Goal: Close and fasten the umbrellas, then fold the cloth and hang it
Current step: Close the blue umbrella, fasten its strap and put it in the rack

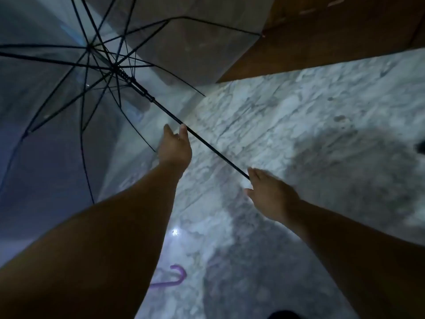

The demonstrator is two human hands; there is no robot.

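Umbrella (69, 72) fully open. Your left hand (176, 148) spread beside shaft (207, 146), gripping nothing; right hand (269, 194) at handle end, grip unclear. Loose hold risks drop on closing.

At ten o'clock I see the open umbrella (69, 93): a clear, see-through canopy on black ribs and a black shaft. The floor (299, 125) across the centre is white marble with grey veining. At one o'clock stands a brown wooden surface (333, 49). At six o'clock lies a purple hooked handle (174, 278).
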